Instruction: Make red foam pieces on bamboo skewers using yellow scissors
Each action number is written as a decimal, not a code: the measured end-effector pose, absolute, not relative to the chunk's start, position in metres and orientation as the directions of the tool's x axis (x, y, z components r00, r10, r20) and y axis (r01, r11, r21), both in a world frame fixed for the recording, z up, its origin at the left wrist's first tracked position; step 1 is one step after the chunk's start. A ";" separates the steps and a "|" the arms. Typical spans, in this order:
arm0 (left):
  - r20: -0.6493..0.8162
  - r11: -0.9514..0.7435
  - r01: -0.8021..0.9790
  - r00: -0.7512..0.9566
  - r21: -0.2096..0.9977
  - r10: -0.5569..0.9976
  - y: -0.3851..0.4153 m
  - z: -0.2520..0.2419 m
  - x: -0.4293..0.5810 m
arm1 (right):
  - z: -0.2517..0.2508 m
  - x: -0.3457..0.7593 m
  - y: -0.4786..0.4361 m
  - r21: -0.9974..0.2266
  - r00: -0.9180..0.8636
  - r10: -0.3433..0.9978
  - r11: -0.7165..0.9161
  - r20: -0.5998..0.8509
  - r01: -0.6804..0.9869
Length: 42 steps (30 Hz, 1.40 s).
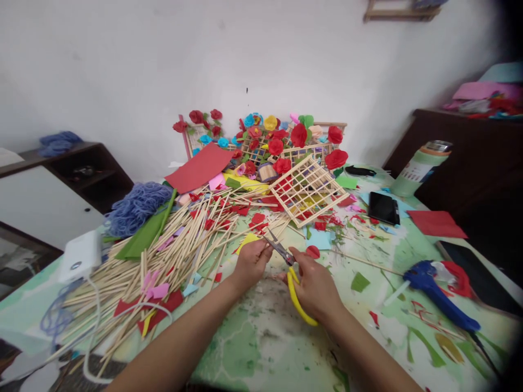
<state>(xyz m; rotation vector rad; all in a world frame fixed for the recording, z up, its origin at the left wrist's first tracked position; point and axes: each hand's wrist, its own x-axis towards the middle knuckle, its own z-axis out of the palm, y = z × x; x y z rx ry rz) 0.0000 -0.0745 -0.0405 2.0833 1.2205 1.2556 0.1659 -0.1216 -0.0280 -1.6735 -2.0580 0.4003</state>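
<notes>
My right hand (314, 286) grips yellow-handled scissors (291, 277), their blades pointing up and left toward my left hand. My left hand (251, 262) is closed in a pinch next to the blade tips; what it holds is too small to make out. Both hands hover over the green patterned table (261, 337). A big heap of thin wooden sticks (171, 245) lies just left of my left hand. A small red paper piece (313, 251) lies by my right hand.
A wooden stick grid (307, 189) and paper flowers (278, 139) on frames stand behind. Blue yarn (137, 207), red paper sheets (199, 167), a blue glue gun (439, 296), a black phone (383, 208), a white charger (80, 256) and a tumbler (420, 167) surround the hands.
</notes>
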 end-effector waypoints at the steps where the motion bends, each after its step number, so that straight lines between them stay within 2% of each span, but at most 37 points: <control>1: 0.463 -0.506 0.417 0.208 0.755 0.862 -0.074 -0.040 0.000 | -0.029 0.166 -0.121 -0.494 -0.159 0.972 0.224 0.170 0.840; 4: 0.269 -0.314 0.134 0.277 0.940 0.923 -0.070 -0.041 -0.001 | -0.031 0.167 -0.119 -0.498 -0.171 0.969 0.239 0.178 0.834; 6: 0.122 -0.101 -0.073 0.379 0.992 0.917 -0.068 -0.042 -0.003 | -0.031 0.167 -0.119 -0.506 -0.180 0.967 0.247 0.178 0.827; 8: 0.003 0.103 -0.199 0.471 0.975 0.882 -0.066 -0.042 -0.006 | -0.032 0.168 -0.118 -0.513 -0.185 0.966 0.253 0.180 0.820; 11: -0.143 0.346 -0.275 0.560 0.897 0.816 -0.065 -0.038 -0.011 | -0.032 0.167 -0.119 -0.517 -0.200 0.962 0.270 0.188 0.812; 13: -0.192 0.439 -0.301 0.596 0.846 0.780 -0.066 -0.035 -0.013 | -0.031 0.166 -0.120 -0.518 -0.210 0.959 0.280 0.191 0.808; 15: -0.201 0.464 -0.301 0.616 0.833 0.762 -0.066 -0.033 -0.013 | -0.030 0.166 -0.121 -0.528 -0.200 0.963 0.265 0.178 0.807; 18: -0.158 0.356 -0.254 0.570 0.899 0.806 -0.066 -0.032 -0.007 | -0.027 0.165 -0.122 -0.562 -0.163 0.978 0.206 0.127 0.801; 20: -0.071 0.175 -0.186 0.462 0.967 0.884 -0.068 -0.033 -0.002 | -0.026 0.166 -0.121 -0.575 -0.145 0.984 0.179 0.104 0.798; 22: 0.065 -0.057 -0.032 0.336 0.998 0.940 -0.072 -0.034 0.002 | -0.026 0.166 -0.120 -0.578 -0.131 0.986 0.167 0.102 0.799; 24: 0.224 -0.275 0.195 0.248 0.941 0.942 -0.077 -0.034 0.004 | -0.026 0.166 -0.119 -0.574 -0.112 0.988 0.155 0.111 0.804; 26: 0.333 -0.395 0.391 0.219 0.831 0.917 -0.081 -0.034 0.004 | -0.027 0.166 -0.119 -0.549 -0.114 0.986 0.164 0.125 0.819; 29: 0.355 -0.398 0.507 0.184 0.765 0.917 -0.081 -0.034 0.000 | -0.028 0.170 -0.118 -0.453 -0.140 0.973 0.210 0.183 0.867; 31: 0.331 -0.347 0.487 0.122 0.802 0.936 -0.077 -0.034 -0.003 | -0.030 0.177 -0.114 -0.372 -0.122 0.969 0.197 0.216 0.907; 35: 0.271 -0.270 0.367 0.050 0.890 0.961 -0.066 -0.033 -0.010 | -0.039 0.201 -0.099 -0.241 -0.015 0.978 0.066 0.207 0.968; 39: 0.281 -0.306 0.350 0.122 0.885 0.952 -0.068 -0.032 -0.009 | -0.047 0.219 -0.088 -0.193 -0.073 0.975 0.115 0.212 0.974; 42: 0.360 -0.430 0.485 0.236 0.761 0.903 -0.078 -0.033 -0.004 | -0.044 0.214 -0.090 -0.212 -0.099 0.938 0.177 0.333 0.961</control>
